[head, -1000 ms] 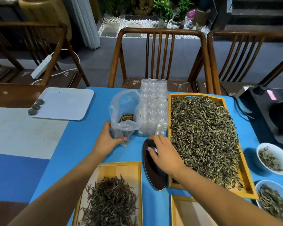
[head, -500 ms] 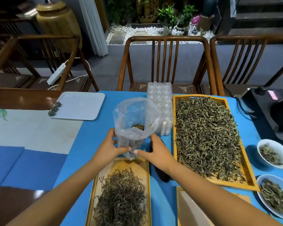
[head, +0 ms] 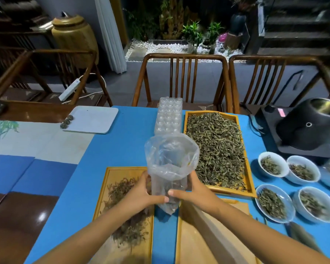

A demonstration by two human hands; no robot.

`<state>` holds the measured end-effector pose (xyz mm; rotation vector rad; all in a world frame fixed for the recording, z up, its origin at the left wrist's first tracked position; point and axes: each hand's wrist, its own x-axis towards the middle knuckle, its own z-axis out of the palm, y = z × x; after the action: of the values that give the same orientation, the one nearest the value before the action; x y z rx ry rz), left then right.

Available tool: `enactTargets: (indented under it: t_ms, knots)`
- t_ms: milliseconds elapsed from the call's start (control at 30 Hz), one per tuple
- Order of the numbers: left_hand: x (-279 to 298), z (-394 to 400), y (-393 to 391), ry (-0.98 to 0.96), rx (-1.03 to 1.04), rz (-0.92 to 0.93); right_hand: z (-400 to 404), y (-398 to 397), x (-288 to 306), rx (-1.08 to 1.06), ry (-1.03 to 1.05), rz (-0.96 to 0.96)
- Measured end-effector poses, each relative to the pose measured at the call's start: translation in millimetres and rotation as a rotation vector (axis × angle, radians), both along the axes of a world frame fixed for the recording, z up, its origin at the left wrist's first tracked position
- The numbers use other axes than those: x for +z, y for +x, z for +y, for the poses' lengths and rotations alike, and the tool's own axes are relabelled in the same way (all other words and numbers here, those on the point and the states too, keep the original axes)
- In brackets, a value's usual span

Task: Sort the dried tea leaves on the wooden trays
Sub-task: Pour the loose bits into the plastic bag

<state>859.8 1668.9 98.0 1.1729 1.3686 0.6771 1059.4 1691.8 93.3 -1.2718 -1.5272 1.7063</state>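
Head: bag (head: 171, 164) between hands (upright)

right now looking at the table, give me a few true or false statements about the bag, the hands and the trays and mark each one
1. Both hands grip the clear plastic bag. True: the left hand and right hand hold its lower part.
2. The bag's mouth is tied shut. False: it stands open at the top.
3. The large tray of tea leaves lies to the right of the bag. True.
4. The white bowls are empty. False: each holds tea leaves.
5. The near-left tray holds dark tea leaves. True.
6. The white square plate is heaped with loose leaves. False: only a few small round pieces sit at its left edge.
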Motion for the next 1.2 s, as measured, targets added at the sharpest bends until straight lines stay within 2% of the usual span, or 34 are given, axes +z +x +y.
enactTargets:
  t_ms: [133,300,667,800,1000,1200]
  knots:
    - [2.9,-41.3,41.0,-0.097,0.002,-0.121,-39.5,37.6,1.1,-0.029,-0.025,-0.02]
    - [7.6,-81.6,81.8,-0.247,-0.011,-0.18,-83.6,76.8,10.0,-0.061,-0.081,-0.032]
    - [20.1,-128.6,133.3,-0.429,-0.139,-0.111,-147.5,135.6,30.3,-0.085,-0.116,-0.236]
    - [9.0,-139.7,149.5,-0.473,-0.097,-0.24,-159.1,147.4,32.2,-0.097,-0.12,-0.325]
    - [-7.9,-163.6,188.8,-0.574,-0.034,-0.458,-161.5,176.6,25.5,-0.053,-0.215,-0.564]
    - [-18.3,-182.2,213.7,-0.699,-0.005,-0.574,-156.7,193.0,25.0,0.05,-0.305,-0.736]
